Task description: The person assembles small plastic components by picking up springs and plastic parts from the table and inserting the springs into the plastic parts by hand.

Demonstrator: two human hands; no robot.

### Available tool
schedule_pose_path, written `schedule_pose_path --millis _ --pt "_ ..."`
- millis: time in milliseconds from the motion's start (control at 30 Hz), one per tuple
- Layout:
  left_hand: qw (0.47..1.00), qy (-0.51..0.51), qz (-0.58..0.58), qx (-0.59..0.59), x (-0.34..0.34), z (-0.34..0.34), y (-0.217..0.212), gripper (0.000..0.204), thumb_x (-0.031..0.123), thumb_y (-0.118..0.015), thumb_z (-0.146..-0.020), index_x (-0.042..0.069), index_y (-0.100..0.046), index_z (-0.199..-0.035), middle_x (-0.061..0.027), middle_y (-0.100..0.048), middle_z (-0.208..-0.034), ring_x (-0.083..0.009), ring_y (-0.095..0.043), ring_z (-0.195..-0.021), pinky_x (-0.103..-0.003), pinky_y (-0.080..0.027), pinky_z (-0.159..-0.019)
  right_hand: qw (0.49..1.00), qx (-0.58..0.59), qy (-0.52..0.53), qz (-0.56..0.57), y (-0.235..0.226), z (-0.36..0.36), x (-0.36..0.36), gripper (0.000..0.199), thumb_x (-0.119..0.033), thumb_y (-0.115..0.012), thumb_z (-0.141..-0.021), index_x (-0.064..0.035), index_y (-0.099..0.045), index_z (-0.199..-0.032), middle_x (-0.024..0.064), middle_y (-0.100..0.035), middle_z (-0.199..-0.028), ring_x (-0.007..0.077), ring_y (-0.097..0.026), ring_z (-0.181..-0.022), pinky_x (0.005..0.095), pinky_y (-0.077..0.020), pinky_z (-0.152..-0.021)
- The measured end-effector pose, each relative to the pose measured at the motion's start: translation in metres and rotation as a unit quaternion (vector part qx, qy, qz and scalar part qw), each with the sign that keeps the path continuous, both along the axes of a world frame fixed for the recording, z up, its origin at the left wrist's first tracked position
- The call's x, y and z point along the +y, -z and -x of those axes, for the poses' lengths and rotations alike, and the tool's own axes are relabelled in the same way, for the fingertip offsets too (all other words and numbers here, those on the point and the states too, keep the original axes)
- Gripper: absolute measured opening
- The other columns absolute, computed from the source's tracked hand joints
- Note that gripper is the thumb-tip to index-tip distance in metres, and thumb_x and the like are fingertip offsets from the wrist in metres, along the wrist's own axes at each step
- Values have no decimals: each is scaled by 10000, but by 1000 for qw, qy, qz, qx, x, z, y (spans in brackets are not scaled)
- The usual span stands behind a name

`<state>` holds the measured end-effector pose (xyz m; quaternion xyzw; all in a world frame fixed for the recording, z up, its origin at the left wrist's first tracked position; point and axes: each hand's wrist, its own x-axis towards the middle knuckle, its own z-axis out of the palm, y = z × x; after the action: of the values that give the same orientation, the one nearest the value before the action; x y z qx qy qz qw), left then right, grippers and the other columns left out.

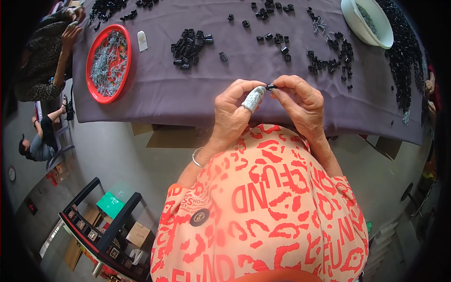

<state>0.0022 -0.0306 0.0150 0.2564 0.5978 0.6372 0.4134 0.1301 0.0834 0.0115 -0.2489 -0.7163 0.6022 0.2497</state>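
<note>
Close to the table's near edge, my left hand [229, 109] and my right hand [305, 104] meet at a small black plastic part [271, 87]. Both hands pinch it between finger and thumb, one at each end. A grey speckled sleeve [254, 98] covers my left thumb. Beyond my hands lies one loose black part [223, 57], with a heap of similar black parts [189, 48] behind it to the left. The fingers hide much of the held piece, so its exact kind cannot be made out.
A red oval tray [89, 70] of small silvery pieces stands left, beside a white flat piece [142, 41]. More black parts [333, 58] lie scattered right, near a white bowl [389, 35]. A long black pile [406, 61] lines the right side. Another person's hands [73, 28] are at far left.
</note>
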Motion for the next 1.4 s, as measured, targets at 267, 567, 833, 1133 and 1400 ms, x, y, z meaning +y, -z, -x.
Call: schedule_pose_path --millis 267,567,833,1133,1400 --pt "982 -21 2 187 0 -2 0 174 -54 -617 -805 -11 -641 -972 -76 -603 -811 -133 -579 -705 -243 -467 -644 1000 10 -11 -14 0 2 -1 173 105 -601 -825 45 -609 -987 67 -613 -903 129 -626 -819 241 -517 -743" --pt "995 -72 7 69 2 -15 5 154 -24 -585 -858 -6 -648 -997 -35 -621 -829 -79 -565 -692 -212 -472 -592 1000 9 27 8 5 6 -8 156 88 -608 -836 39 -623 -984 50 -632 -892 106 -626 -813 212 -514 -729" --pt "996 -82 6 -27 8 -19 4 147 12 -569 -890 -16 -655 -1006 -34 -633 -861 -58 -564 -706 -199 -481 -610 993 66 78 51 13 8 -12 158 88 -616 -834 25 -630 -978 49 -622 -933 84 -597 -835 194 -490 -742" --pt "960 -74 -14 271 20 -8 19 211 -39 -636 -746 31 -673 -942 -74 -602 -830 -203 -572 -758 -287 -464 -662 988 45 54 -139 12 11 6 193 110 -645 -773 10 -633 -938 77 -635 -904 147 -618 -808 248 -497 -710" --pt "801 -54 25 596 24 7 32 275 19 -681 -664 100 -682 -927 -48 -570 -923 -249 -513 -891 -349 -435 -749 937 -23 -27 -347 18 21 23 199 80 -637 -741 4 -614 -924 132 -622 -850 255 -630 -783 323 -517 -679"
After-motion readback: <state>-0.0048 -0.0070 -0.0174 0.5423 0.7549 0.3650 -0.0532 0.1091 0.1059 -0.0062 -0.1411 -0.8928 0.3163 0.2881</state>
